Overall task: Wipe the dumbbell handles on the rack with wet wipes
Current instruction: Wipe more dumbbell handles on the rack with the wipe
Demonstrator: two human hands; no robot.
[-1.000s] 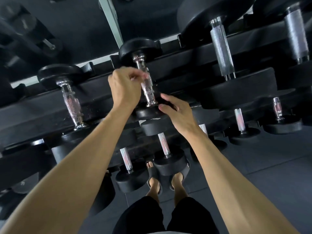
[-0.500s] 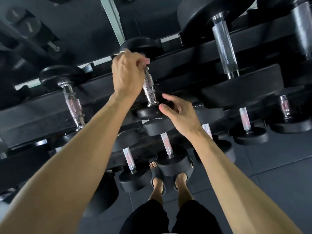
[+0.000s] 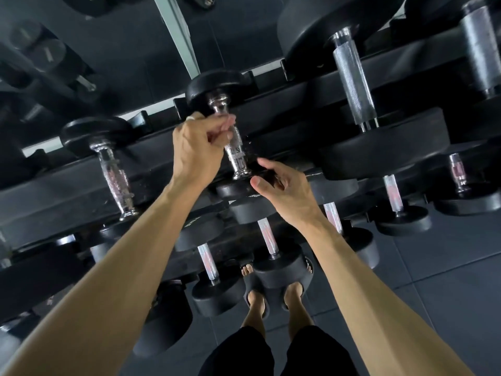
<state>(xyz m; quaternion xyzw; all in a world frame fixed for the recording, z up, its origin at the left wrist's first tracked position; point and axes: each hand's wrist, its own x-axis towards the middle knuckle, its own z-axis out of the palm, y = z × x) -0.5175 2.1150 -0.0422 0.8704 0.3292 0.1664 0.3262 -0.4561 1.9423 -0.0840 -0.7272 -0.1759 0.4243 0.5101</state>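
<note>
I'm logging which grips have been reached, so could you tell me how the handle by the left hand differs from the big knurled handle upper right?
The small chrome handle is thin and waisted; the large knurled handle is thick and straight. The small one has the left hand curled beside it, with the right hand at its lower head; the large one is untouched. Both sit on the top rack shelf between black heads.

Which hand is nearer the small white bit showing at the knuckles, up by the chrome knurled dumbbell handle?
Left. The small white bit sits atop the left hand, curled against the chrome knurled dumbbell handle. The right hand is lower right, by that dumbbell's black front end.
</note>
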